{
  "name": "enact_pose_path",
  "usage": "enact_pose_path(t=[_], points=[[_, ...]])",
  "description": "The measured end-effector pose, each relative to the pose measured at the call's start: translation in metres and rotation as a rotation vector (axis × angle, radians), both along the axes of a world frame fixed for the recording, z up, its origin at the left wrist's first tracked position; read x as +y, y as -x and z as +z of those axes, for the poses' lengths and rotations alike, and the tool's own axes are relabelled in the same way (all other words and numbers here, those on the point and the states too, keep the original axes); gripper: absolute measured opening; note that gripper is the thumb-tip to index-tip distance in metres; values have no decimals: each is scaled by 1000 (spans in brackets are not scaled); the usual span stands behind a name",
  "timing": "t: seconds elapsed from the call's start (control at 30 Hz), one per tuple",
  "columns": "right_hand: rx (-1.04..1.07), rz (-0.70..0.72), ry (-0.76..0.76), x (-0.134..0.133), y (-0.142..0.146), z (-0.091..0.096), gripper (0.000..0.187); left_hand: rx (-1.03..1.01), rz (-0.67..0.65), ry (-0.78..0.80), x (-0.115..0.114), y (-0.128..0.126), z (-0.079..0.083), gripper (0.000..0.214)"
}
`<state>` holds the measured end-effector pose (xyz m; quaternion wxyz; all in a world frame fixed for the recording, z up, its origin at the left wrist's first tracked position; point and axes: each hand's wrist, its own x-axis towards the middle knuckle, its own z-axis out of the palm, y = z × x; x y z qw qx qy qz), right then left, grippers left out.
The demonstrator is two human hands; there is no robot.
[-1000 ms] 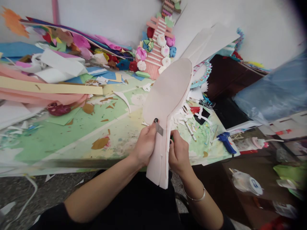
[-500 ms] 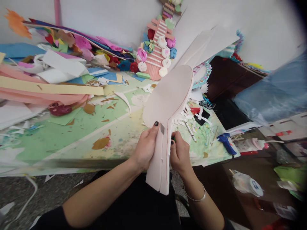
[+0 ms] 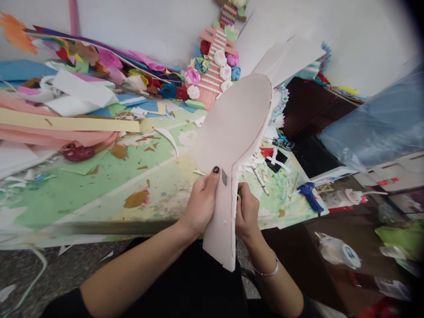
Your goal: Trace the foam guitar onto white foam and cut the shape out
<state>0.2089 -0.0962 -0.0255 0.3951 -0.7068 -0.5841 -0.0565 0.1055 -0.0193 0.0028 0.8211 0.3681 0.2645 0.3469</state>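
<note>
A pale pink foam sheet point(image 3: 232, 128), cut to a rounded paddle shape with a narrow stem, stands upright in front of me. My left hand point(image 3: 200, 203) grips its stem from the left, thumb on the front face. My right hand point(image 3: 247, 212) is closed behind the stem's right edge on a cutter with a green handle. The cutter blade point(image 3: 224, 177) pokes through the foam beside my left thumb. A red outline runs along the foam's right edge.
The green work table point(image 3: 99, 185) is littered with paper scraps. Coloured foam sheets point(image 3: 66, 101) pile up at the back left. A paper-flower craft piece point(image 3: 215, 70) stands at the back. A blue glue gun point(image 3: 308, 196) lies at the right edge, a white bottle point(image 3: 338, 251) below it.
The foam sheet has tilted slightly, its top swinging right and its stem lowering. The blade now shows less and sits a little higher on the stem. Both hands keep their grip.
</note>
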Motion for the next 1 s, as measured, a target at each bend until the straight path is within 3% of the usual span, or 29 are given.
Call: enact_pose_path(t=[0.37,1.0], points=[[-29,6,-81,1,1,-2,11,5,-39,31,-4,0,0,38],[-44,-15,-14,2,-7,-5,15,46,-93,206,-2,1,3,45]])
